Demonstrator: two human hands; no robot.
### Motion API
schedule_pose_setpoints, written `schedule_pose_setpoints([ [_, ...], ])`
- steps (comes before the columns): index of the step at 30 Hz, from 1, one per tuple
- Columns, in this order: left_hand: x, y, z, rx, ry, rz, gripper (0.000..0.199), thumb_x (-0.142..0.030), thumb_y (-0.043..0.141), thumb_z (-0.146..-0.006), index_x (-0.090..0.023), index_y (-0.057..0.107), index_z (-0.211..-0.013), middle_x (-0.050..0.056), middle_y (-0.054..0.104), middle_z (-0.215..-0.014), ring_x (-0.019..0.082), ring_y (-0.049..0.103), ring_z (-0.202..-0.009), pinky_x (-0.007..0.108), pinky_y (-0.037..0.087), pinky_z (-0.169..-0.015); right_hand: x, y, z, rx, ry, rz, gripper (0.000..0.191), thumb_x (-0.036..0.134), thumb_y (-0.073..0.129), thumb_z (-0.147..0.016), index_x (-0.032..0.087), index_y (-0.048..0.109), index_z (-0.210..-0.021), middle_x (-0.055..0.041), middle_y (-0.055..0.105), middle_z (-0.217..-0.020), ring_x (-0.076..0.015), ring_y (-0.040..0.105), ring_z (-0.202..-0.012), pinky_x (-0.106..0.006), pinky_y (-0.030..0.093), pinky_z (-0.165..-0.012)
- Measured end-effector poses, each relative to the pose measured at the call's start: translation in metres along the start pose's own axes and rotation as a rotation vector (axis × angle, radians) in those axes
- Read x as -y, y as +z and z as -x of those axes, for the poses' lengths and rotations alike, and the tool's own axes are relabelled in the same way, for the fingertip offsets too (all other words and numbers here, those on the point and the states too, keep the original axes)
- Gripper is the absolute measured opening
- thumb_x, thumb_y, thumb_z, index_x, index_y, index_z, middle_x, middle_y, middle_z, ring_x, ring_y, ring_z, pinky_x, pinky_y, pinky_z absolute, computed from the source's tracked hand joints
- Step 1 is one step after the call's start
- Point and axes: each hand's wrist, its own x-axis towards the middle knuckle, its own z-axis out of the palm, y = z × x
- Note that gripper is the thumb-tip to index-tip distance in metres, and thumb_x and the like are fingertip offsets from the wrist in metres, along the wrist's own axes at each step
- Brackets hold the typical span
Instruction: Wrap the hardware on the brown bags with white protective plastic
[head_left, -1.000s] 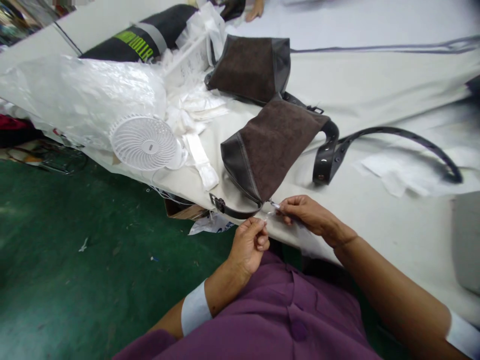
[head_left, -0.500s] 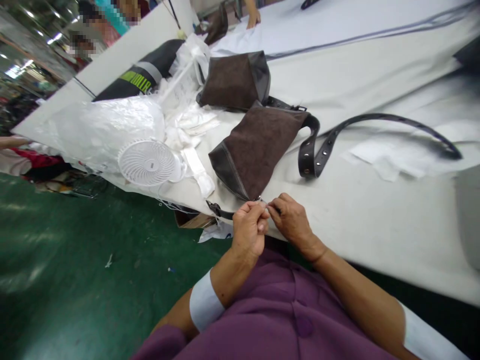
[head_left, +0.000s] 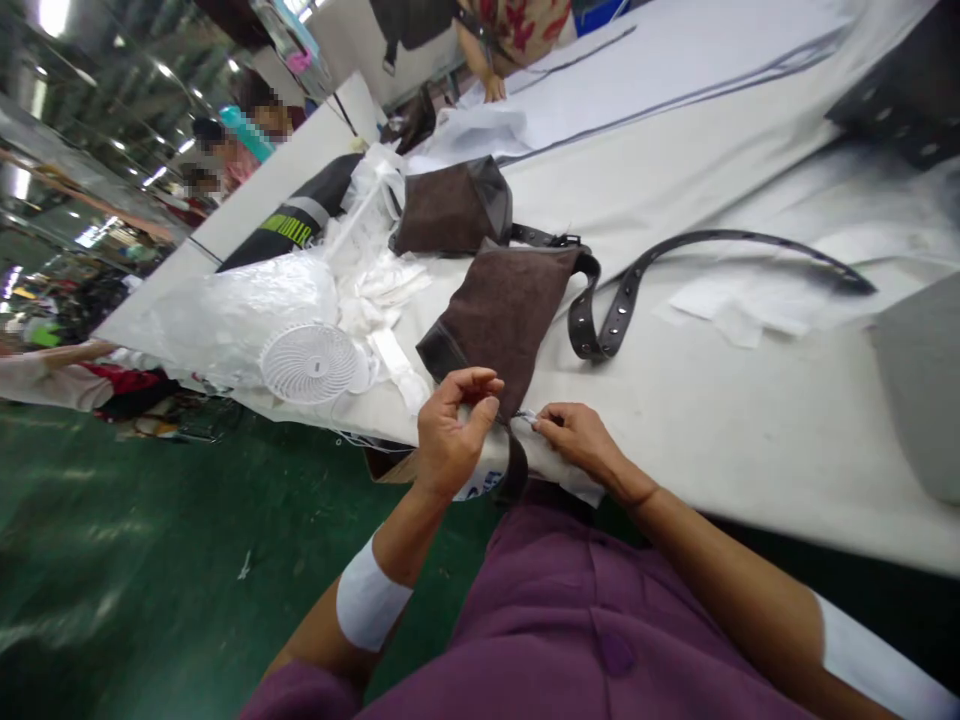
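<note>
- My right hand (head_left: pixel 581 440) pinched a small shiny clip (head_left: pixel 527 416) at the corner of the brown suede bag (head_left: pixel 495 325), close in for fine work.
- My left hand (head_left: pixel 450 435) was raised, loosely curled, gripping nothing visible.
- Bag lay near the white table (head_left: pixel 750 450) edge, within reach; strap (head_left: pixel 604 325) lay aside, seemingly out of my way.

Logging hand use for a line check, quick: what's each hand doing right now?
Left hand: partly open, fingers curled, nothing visible in it.
Right hand: pinched shut on a small shiny piece; too small to tell what it is.
</note>
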Motion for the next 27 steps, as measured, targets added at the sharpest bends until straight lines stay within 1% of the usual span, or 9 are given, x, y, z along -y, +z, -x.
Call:
schedule_pose_setpoints([
  [3,0.015,-0.006,-0.007,0.301,0.156,-0.311,0.03,-0.012,0.056,-0.075,-0.024,0.064,-0.102,0.007,0.065,-0.102,0.022,0.055,-0.1,0.037,0.038,-0.094,-0.003,-0.003,0.001,-0.001,0.016,-0.023,0.024,0.035,0.053,-0.078,0.018,0.064,-0.065,0.0025,0.053,-0.05,-0.0114,0.045,-0.049,-0.024,0.03,-0.05],
  [5,0.025,-0.004,-0.02,0.499,0.262,-0.454,0.033,-0.008,0.054,-0.072,-0.023,0.066,-0.099,0.008,0.064,-0.105,0.025,0.051,-0.106,0.04,0.034,-0.098,-0.004,-0.004,0.002,-0.053,-0.039,0.046,0.022,0.034,0.053,-0.079,0.018,0.065,-0.069,0.0012,0.057,-0.055,-0.0127,0.049,-0.054,-0.024,0.032,-0.053],
  [7,0.032,-0.001,-0.033,0.624,0.326,-0.526,0.036,-0.006,0.053,-0.068,-0.023,0.066,-0.097,0.009,0.064,-0.106,0.026,0.049,-0.107,0.042,0.031,-0.099,-0.004,-0.006,0.005,-0.114,-0.121,0.146,0.019,0.031,0.053,-0.081,0.019,0.067,-0.073,-0.0007,0.062,-0.064,-0.0142,0.054,-0.062,-0.025,0.035,-0.059],
  [10,0.038,0.005,-0.054,0.696,0.36,-0.537,0.034,-0.007,0.052,-0.069,-0.023,0.066,-0.097,0.009,0.065,-0.101,0.025,0.05,-0.102,0.041,0.033,-0.096,-0.003,-0.008,0.009,-0.192,-0.255,0.36,0.018,0.026,0.051,-0.084,0.018,0.067,-0.08,-0.0045,0.064,-0.079,-0.0156,0.055,-0.071,-0.026,0.036,-0.065],
  [12,0.041,0.011,-0.068,0.756,0.406,-0.548,0.032,-0.009,0.051,-0.073,-0.023,0.066,-0.098,0.008,0.065,-0.101,0.024,0.052,-0.101,0.04,0.034,-0.095,-0.003,-0.008,0.012,-0.242,-0.335,0.533,0.021,0.024,0.047,-0.087,0.017,0.067,-0.082,-0.0064,0.063,-0.084,-0.0155,0.054,-0.071,-0.027,0.034,-0.065],
  [16,0.048,0.024,-0.091,0.991,0.58,-0.604,0.033,-0.004,0.047,-0.074,-0.023,0.065,-0.094,0.006,0.065,-0.107,0.021,0.049,-0.116,0.039,0.031,-0.102,-0.005,-0.007,0.016,-0.307,-0.503,0.791,0.029,0.02,0.041,-0.092,0.017,0.064,-0.074,-0.005,0.06,-0.078,-0.0149,0.049,-0.069,-0.03,0.029,-0.068],
  [20,0.054,0.034,-0.101,1.176,0.662,-0.747,0.03,-0.003,0.05,-0.074,-0.021,0.065,-0.094,0.007,0.066,-0.108,0.023,0.042,-0.126,0.046,0.019,-0.108,-0.009,-0.008,0.017,-0.34,-0.575,0.836,0.029,0.018,0.04,-0.092,0.017,0.061,-0.072,-0.0037,0.059,-0.073,-0.0144,0.046,-0.069,-0.032,0.027,-0.071],
  [24,0.053,0.036,-0.099,1.198,0.643,-0.883,0.03,-0.007,0.049,-0.074,-0.016,0.064,-0.098,0.013,0.064,-0.108,0.026,0.043,-0.125,0.047,0.022,-0.107,-0.012,-0.011,0.016,-0.334,-0.552,0.84,0.029,0.018,0.04,-0.093,0.017,0.061,-0.072,-0.0036,0.057,-0.072,-0.0148,0.045,-0.069,-0.032,0.026,-0.07],
  [27,0.049,0.037,-0.095,1.181,0.617,-0.908,0.027,-0.011,0.055,-0.069,-0.017,0.065,-0.093,0.011,0.066,-0.102,0.028,0.044,-0.123,0.048,0.022,-0.107,-0.014,-0.013,0.015,-0.324,-0.511,0.824,0.028,0.019,0.041,-0.092,0.017,0.062,-0.074,-0.0046,0.057,-0.073,-0.0157,0.045,-0.07,-0.032,0.026,-0.069],
])
